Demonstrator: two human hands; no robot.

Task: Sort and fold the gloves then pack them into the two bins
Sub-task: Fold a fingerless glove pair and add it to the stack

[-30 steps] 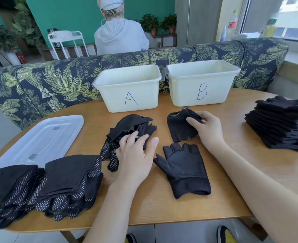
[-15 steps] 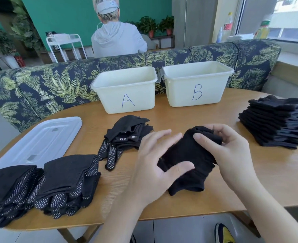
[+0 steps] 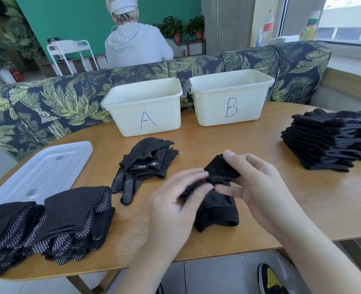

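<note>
Two hands, left hand point(image 3: 175, 205) and right hand point(image 3: 258, 187), grip a black glove point(image 3: 217, 200) beside loose gloves point(image 3: 145, 164) and bins point(image 3: 145, 107).

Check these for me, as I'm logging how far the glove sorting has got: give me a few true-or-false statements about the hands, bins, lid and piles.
1. Both hands hold the same black glove. True: the left hand and right hand grip the glove over the table.
2. Bin A stands to the right of bin B. False: bin A is on the left, bin B on the right.
3. The lid is closed on bin A. False: the lid lies flat on the table, to the left.
4. A tall stack of folded gloves sits at the right edge. True: the stack is there.
5. Dotted gloves lie piled at the near left. True: see the dotted gloves.
</note>
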